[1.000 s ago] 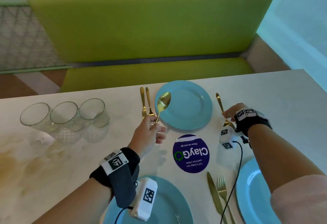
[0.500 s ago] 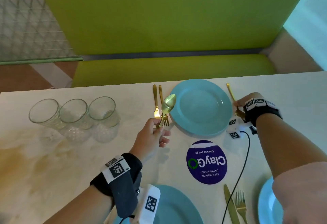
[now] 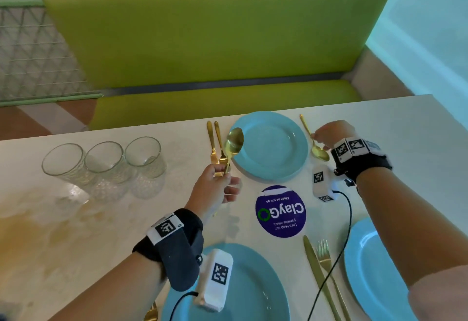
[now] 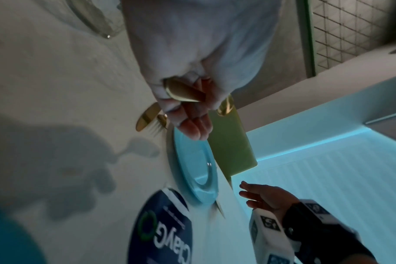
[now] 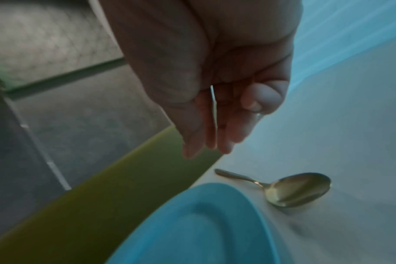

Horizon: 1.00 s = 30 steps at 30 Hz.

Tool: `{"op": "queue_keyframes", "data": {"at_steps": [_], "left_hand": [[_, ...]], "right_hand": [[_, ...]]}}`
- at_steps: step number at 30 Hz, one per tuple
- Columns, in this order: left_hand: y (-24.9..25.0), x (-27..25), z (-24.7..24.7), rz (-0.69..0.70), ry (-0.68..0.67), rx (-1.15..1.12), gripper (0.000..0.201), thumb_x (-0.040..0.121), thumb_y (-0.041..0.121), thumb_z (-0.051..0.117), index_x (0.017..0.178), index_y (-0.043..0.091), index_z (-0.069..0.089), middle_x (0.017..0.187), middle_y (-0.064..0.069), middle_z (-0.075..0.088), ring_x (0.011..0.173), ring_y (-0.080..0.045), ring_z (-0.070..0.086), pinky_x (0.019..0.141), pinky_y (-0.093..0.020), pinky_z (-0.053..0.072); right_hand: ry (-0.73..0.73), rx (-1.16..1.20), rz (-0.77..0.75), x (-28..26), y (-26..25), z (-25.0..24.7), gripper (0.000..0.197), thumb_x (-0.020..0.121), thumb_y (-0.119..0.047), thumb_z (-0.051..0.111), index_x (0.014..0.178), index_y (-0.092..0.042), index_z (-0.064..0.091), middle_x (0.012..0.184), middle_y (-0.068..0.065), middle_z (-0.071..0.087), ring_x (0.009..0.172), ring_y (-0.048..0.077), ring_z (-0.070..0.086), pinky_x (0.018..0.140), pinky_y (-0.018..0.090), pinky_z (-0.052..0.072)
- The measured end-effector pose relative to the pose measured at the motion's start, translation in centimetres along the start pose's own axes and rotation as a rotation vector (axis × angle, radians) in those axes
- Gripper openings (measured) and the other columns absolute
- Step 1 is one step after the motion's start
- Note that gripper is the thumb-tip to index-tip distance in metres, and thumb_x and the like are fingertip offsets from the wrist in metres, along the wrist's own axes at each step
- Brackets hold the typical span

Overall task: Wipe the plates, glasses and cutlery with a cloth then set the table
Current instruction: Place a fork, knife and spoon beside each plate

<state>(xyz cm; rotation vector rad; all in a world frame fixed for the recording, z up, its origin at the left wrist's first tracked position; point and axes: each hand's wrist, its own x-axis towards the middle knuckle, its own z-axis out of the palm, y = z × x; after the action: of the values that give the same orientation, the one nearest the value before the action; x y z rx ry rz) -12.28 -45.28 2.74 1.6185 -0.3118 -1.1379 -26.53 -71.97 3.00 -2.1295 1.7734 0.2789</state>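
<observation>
My left hand (image 3: 224,172) grips the handle of a gold spoon (image 3: 234,142) and holds it upright, bowl up, over the left rim of the far blue plate (image 3: 271,158). In the left wrist view the spoon handle (image 4: 181,92) lies across my curled fingers (image 4: 192,123). My right hand (image 3: 319,135) hovers with relaxed fingers just above a second gold spoon (image 3: 319,153), which lies flat on the table to the right of that plate. The right wrist view shows this second spoon (image 5: 298,189) free below my fingers (image 5: 215,128). A gold knife (image 3: 210,140) and fork (image 3: 219,143) lie left of the plate.
Three empty glasses (image 3: 103,161) stand in a row at the left. A purple round sticker (image 3: 281,210) sits mid-table. Two more blue plates lie near me (image 3: 253,282) (image 3: 374,270), with a knife (image 3: 314,265) and fork (image 3: 325,257) between them. A green bench (image 3: 215,42) runs behind the table.
My right hand has laid its spoon on the table right of the far plate and let go. My left hand still holds its spoon upright, now slightly nearer the plate.
</observation>
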Motion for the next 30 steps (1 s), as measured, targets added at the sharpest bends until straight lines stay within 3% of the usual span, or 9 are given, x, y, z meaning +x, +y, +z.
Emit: {"op": "queue_keyframes", "data": {"at_steps": [1,4,7,10,17,21,24,27,30], "left_hand": [[0.3,-0.6,0.2,-0.008,-0.017,-0.024,0.010,0.100,0.011,0.041,0.102,0.015,0.049,0.085,-0.005,0.066,0.066,-0.018,0.061,0.061,-0.025,0.051],[0.8,-2.8,0.2,0.005,-0.089,-0.048,0.012,0.100,0.014,0.040,0.098,0.018,0.051,0.092,-0.009,0.066,0.069,-0.020,0.061,0.062,-0.026,0.051],[1.1,-5.4,-0.9,0.033,-0.144,-0.051,0.014,0.100,0.016,0.039,0.098,0.019,0.052,0.092,-0.009,0.066,0.071,-0.020,0.060,0.064,-0.027,0.051],[1.0,-8.1,-2.5,0.056,-0.192,-0.051,0.014,0.099,0.010,0.039,0.102,0.015,0.052,0.090,-0.009,0.065,0.070,-0.020,0.059,0.064,-0.028,0.050],[-0.9,-14.2,-6.6,0.085,-0.316,0.027,0.015,0.095,0.003,0.046,0.091,0.016,0.053,0.082,-0.007,0.065,0.064,-0.018,0.058,0.057,-0.024,0.051],[-2.8,-16.5,-8.1,0.089,-0.332,0.036,0.009,0.095,0.003,0.049,0.095,0.012,0.051,0.080,-0.009,0.065,0.060,-0.018,0.057,0.052,-0.021,0.052],[-4.0,-17.6,-8.4,0.081,-0.347,0.051,0.008,0.095,0.001,0.048,0.094,0.009,0.050,0.079,-0.010,0.066,0.059,-0.019,0.058,0.056,-0.025,0.050],[-5.2,-17.8,-8.4,0.053,-0.373,0.148,0.005,0.095,0.005,0.050,0.098,0.008,0.052,0.082,-0.008,0.065,0.063,-0.018,0.059,0.056,-0.023,0.052],[-5.9,-17.1,-8.5,0.012,-0.349,0.292,0.008,0.091,0.012,0.056,0.099,0.009,0.053,0.085,-0.007,0.057,0.068,-0.016,0.054,0.061,-0.025,0.047]], "right_hand": [[-0.039,0.112,-0.049,-2.1,-0.4,-0.4,0.036,0.090,-0.037,0.054,0.102,-0.006,0.068,0.100,0.003,0.069,0.086,0.021,0.065,0.068,0.027,0.051],[-0.134,0.421,-0.171,-9.3,-1.3,-0.4,0.017,0.087,-0.024,0.062,0.100,-0.014,0.068,0.084,0.000,0.065,0.059,0.013,0.056,0.051,0.022,0.043],[-0.231,0.478,-0.267,-15.7,-2.5,0.8,0.017,0.088,-0.027,0.062,0.101,-0.017,0.067,0.077,-0.008,0.065,0.056,0.010,0.055,0.050,0.019,0.042],[-0.268,0.596,-0.297,-21.2,-3.9,2.7,0.015,0.090,-0.030,0.059,0.095,-0.017,0.064,0.078,-0.006,0.064,0.053,0.009,0.052,0.047,0.016,0.041],[-0.180,0.825,-0.283,-31.4,-6.5,6.9,0.023,0.091,-0.024,0.058,0.108,-0.013,0.068,0.070,-0.005,0.061,0.053,0.011,0.049,0.047,0.019,0.037],[-0.081,0.863,-0.243,-34.8,-7.0,9.4,0.023,0.087,-0.020,0.062,0.108,-0.013,0.069,0.069,-0.005,0.061,0.056,0.009,0.051,0.048,0.019,0.038],[-0.029,0.944,-0.168,-36.1,-6.8,11.2,0.020,0.085,-0.019,0.064,0.103,-0.015,0.071,0.069,-0.005,0.063,0.058,0.008,0.052,0.049,0.019,0.039],[-0.022,0.993,-0.104,-36.6,-6.2,12.4,0.007,0.084,-0.019,0.065,0.079,-0.020,0.070,0.069,-0.004,0.062,0.059,0.009,0.050,0.051,0.020,0.036],[-0.018,0.976,-0.042,-35.6,-5.4,12.7,0.021,0.085,-0.019,0.063,0.065,-0.025,0.060,0.076,0.003,0.061,0.058,0.012,0.045,0.050,0.022,0.035]]}}
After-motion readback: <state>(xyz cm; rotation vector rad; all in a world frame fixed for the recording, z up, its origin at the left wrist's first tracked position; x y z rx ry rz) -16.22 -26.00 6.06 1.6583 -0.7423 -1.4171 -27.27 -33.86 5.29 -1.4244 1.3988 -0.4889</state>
